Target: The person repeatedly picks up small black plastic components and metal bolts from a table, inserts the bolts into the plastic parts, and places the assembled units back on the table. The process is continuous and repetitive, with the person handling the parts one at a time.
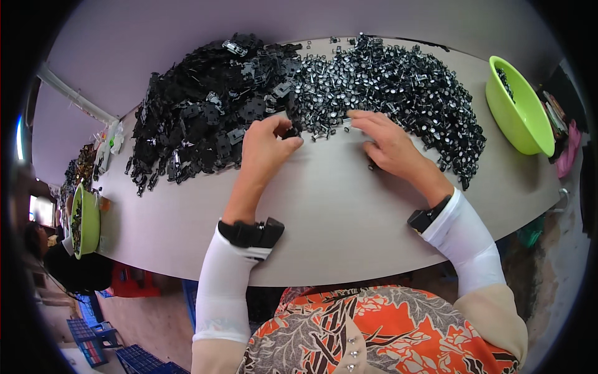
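Observation:
My left hand (266, 144) is closed, thumb and fingertips pinching a small black plastic part (290, 131) that they mostly cover. It is at the front of a large heap of flat black plastic plates (205, 118) with a few silvery pieces in it. My right hand (391, 144) reaches to the front edge of a pile of small black and silver wheel-like pieces (398, 81). Its index and middle fingers stretch out beside the pieces, with the thumb apart from them. A tiny dark piece (372, 166) shows just under the right thumb; whether it touches the hand I cannot tell.
A lime-green basin (529, 118) with dark pieces inside stands at the table's right. Another green basin (91, 221) is at the far left, next to a person in dark clothing (75, 268). The pale table (330, 230) curves in front of me. Blue stools (146, 360) stand below left.

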A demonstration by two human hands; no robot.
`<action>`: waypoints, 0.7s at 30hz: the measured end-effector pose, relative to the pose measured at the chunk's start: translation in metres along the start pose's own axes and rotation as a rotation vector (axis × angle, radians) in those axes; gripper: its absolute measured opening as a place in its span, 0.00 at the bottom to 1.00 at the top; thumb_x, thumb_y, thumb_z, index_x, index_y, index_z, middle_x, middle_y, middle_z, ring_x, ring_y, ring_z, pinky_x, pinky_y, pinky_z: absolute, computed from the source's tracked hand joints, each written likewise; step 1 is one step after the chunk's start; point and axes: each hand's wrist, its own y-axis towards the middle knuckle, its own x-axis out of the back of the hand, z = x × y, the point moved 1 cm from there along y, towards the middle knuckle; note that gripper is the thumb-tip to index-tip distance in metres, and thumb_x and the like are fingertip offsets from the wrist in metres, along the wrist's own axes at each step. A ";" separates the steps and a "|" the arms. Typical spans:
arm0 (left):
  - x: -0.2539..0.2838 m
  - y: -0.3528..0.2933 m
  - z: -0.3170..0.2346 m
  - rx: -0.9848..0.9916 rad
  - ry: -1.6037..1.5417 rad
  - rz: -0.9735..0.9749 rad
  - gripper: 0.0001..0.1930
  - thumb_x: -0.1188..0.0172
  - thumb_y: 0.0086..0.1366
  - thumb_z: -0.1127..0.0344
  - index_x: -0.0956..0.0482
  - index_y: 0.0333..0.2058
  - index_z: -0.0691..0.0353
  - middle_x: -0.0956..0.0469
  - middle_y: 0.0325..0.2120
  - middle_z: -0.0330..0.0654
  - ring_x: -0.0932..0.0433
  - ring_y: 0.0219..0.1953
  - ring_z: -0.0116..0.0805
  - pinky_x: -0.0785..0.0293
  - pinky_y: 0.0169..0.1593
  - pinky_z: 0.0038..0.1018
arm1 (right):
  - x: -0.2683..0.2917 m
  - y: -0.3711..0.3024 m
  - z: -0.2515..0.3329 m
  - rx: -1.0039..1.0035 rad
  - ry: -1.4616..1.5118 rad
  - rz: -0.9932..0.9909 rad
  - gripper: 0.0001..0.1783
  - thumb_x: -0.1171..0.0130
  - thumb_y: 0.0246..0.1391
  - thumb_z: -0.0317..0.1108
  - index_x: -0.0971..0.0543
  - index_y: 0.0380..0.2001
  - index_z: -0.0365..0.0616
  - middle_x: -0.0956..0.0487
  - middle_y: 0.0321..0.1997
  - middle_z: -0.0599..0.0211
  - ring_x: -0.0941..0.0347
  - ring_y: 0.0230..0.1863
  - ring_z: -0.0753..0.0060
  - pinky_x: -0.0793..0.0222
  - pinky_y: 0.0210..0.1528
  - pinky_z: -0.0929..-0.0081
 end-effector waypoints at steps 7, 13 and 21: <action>-0.003 -0.038 -0.002 0.159 -0.652 0.077 0.16 0.33 0.56 0.67 0.22 0.41 0.69 0.20 0.32 0.40 0.22 0.32 0.26 0.26 0.37 0.21 | 0.008 -0.001 0.016 -0.080 0.017 0.265 0.14 0.46 0.42 0.19 0.25 0.36 0.40 0.24 0.40 0.61 0.31 0.43 0.56 0.35 0.46 0.62; -0.010 -0.045 -0.001 0.478 -1.244 0.420 0.16 0.45 0.65 0.62 0.26 0.45 0.69 0.21 0.33 0.47 0.18 0.32 0.38 0.19 0.33 0.31 | 0.015 -0.002 0.022 -0.116 0.016 0.081 0.13 0.39 0.40 0.23 0.25 0.33 0.39 0.25 0.41 0.62 0.31 0.43 0.56 0.34 0.46 0.65; -0.014 -0.048 -0.006 0.582 -1.285 0.538 0.14 0.46 0.63 0.69 0.27 0.46 0.71 0.22 0.34 0.47 0.18 0.32 0.40 0.17 0.31 0.32 | -0.002 -0.002 0.014 -0.010 -0.069 0.156 0.11 0.39 0.41 0.23 0.25 0.32 0.38 0.27 0.36 0.63 0.32 0.43 0.57 0.34 0.45 0.65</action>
